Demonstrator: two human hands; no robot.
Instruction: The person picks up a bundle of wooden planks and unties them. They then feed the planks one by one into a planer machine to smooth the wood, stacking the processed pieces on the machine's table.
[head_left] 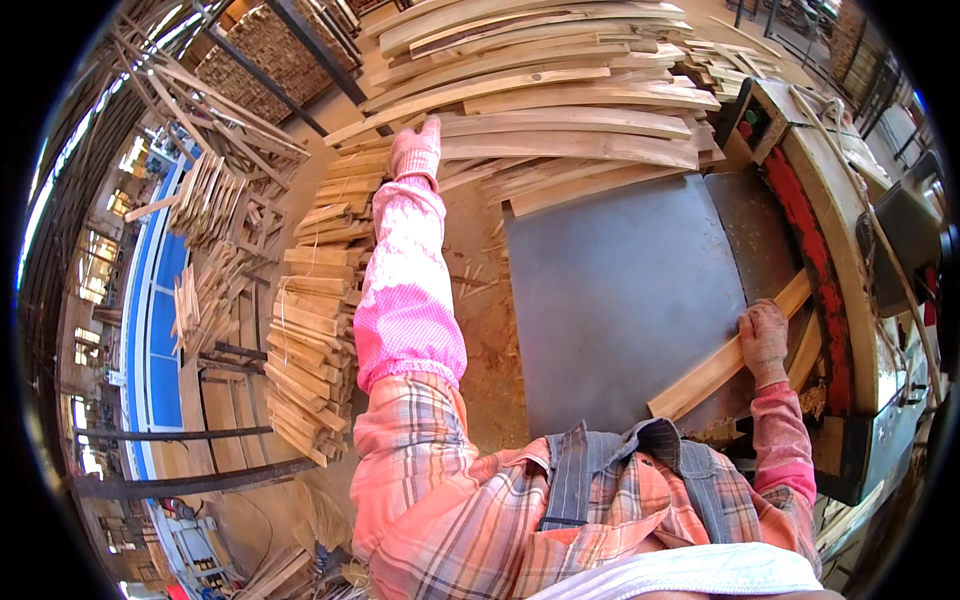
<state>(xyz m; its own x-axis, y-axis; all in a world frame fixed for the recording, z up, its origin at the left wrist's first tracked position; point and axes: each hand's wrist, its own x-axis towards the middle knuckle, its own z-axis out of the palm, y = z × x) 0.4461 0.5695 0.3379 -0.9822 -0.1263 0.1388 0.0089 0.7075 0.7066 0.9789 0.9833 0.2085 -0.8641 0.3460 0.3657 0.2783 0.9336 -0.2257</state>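
My left arm reaches far forward in a pink sleeve, and my gloved left hand [415, 150] is closed at the left end of a pale wooden board [565, 122] in the stack ahead. Its fingertips are partly hidden. On the right, my gloved right hand [765, 342] is wrapped over the edge of a second board [698, 380]. That board lies slantwise across the grey metal machine table [625, 290], its near end close to my body. Another wooden piece [805, 352] shows just beyond my right hand, beside the machine.
A machine housing with a red strip [805, 245] borders the metal table on the right. Bundled short wood pieces [312, 345] line the floor at left. Farther left stand a metal rack [200, 490] and a blue-and-white machine [165, 345]. Shavings [490, 360] litter the floor.
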